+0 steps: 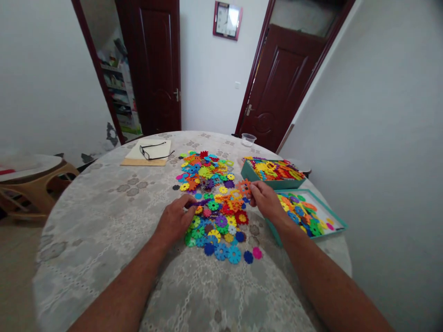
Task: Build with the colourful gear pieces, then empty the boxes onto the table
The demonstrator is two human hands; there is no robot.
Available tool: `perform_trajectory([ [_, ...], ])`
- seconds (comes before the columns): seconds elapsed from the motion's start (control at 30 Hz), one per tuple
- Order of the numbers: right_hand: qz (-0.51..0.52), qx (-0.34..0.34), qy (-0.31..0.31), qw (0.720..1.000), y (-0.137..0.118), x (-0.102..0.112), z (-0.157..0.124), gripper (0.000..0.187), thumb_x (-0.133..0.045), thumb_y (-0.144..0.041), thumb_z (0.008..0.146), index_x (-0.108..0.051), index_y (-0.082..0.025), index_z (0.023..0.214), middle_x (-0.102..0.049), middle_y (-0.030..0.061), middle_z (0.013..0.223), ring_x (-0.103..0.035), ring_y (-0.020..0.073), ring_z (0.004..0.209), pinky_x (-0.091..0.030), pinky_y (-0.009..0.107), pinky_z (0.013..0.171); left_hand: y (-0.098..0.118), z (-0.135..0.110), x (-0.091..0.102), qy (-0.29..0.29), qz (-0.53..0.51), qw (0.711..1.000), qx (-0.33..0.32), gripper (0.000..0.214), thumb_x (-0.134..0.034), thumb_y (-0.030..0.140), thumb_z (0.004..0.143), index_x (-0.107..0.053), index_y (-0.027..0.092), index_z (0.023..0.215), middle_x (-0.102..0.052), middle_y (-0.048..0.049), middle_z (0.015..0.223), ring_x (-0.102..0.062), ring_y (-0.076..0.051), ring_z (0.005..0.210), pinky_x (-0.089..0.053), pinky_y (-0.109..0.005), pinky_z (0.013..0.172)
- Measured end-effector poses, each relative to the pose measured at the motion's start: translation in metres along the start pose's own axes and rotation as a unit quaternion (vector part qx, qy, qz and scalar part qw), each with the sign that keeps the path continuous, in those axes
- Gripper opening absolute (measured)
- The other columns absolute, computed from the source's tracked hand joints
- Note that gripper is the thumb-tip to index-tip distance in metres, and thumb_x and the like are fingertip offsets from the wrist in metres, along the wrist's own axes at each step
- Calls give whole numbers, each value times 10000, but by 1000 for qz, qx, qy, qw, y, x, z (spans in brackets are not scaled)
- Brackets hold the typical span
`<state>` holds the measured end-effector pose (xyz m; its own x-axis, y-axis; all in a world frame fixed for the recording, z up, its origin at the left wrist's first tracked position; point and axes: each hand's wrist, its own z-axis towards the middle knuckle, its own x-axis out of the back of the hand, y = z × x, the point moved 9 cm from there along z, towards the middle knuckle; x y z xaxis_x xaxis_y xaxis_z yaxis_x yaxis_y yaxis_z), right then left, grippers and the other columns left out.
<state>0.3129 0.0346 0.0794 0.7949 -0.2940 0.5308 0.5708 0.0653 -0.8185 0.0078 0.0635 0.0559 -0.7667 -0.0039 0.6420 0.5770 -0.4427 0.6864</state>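
A spread of colourful plastic snowflake discs (214, 203) covers the middle of the round table (104, 221). My left hand (175, 220) rests at the pile's left edge, thumb and fingers pinched on a purple disc (200, 202). My right hand (265, 199) is at the pile's right edge, fingers closed on a small orange cluster of joined discs (244, 187) held just above the pile.
A teal box (273, 173) full of discs stands at the right, its teal lid (311, 216) with more discs beside it near the table's edge. Glasses (154, 151) lie on a notebook at the far left. A small clear cup (248, 139) sits at the back. A wooden stool (34, 184) stands left of the table.
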Motion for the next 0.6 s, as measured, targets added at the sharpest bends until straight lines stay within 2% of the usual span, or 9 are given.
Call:
perform_trajectory([
  [0.07, -24, 10, 58, 998, -2, 31, 8, 346, -471, -499, 992, -589, -202, 1124, -731, 33, 859, -641, 165, 593, -500, 275, 566, 1, 0, 0, -1, 7, 1000, -2, 222, -535, 359, 907, -717, 250, 972, -765, -26, 949, -695, -220, 849, -525, -329, 811],
  [0.13, -95, 19, 135, 986, -4, 69, 19, 364, -473, -450, 991, -607, -185, 1202, -747, 64, 904, -671, 195, 658, -517, 301, 632, -1, 1, -1, -4, 15, 1000, 10, 251, -518, 373, 920, -717, 247, 1004, -774, -33, 991, -702, -227, 889, -525, -333, 839],
  [0.2, -202, 23, 212, 956, -6, 103, 29, 361, -473, -388, 994, -642, -171, 1228, -762, 107, 974, -707, 243, 807, -526, 340, 754, -4, 2, -2, -10, 24, 999, 25, 270, -501, 379, 931, -711, 243, 1032, -776, -38, 1019, -704, -229, 916, -521, -337, 867],
  [0.27, -307, 13, 248, 919, -5, 122, 39, 353, -482, -331, 998, -666, -158, 1245, -765, 149, 1072, -710, 286, 969, -507, 374, 869, -6, 2, -3, -14, 29, 999, 36, 278, -492, 381, 936, -705, 241, 1048, -776, -41, 1037, -704, -229, 926, -517, -336, 882],
  [0.33, -379, -1, 220, 899, 1, 122, 51, 355, -493, -306, 1009, -665, -153, 1279, -759, 172, 1137, -703, 302, 1048, -489, 386, 920, -6, 2, -3, -14, 29, 999, 39, 281, -489, 380, 935, -702, 236, 1049, -773, -45, 1049, -703, -231, 925, -515, -337, 884],
  [0.47, -438, 6, 137, 889, 11, 99, 60, 395, -517, -316, 1019, -634, -154, 1359, -751, 181, 1193, -705, 305, 1067, -491, 384, 924, -7, 2, -3, -14, 26, 999, 33, 295, -472, 375, 947, -708, 232, 1051, -770, -50, 1057, -697, -233, 918, -511, -343, 882],
  [0.6, -416, 63, 164, 892, -5, 86, 46, 376, -454, -255, 1024, -669, -118, 1300, -733, 191, 1243, -690, 311, 1111, -481, 393, 975, -10, 2, -5, -9, 28, 999, 21, 313, -457, 378, 971, -713, 233, 1079, -764, -53, 1050, -692, -235, 954, -507, -343, 889],
])
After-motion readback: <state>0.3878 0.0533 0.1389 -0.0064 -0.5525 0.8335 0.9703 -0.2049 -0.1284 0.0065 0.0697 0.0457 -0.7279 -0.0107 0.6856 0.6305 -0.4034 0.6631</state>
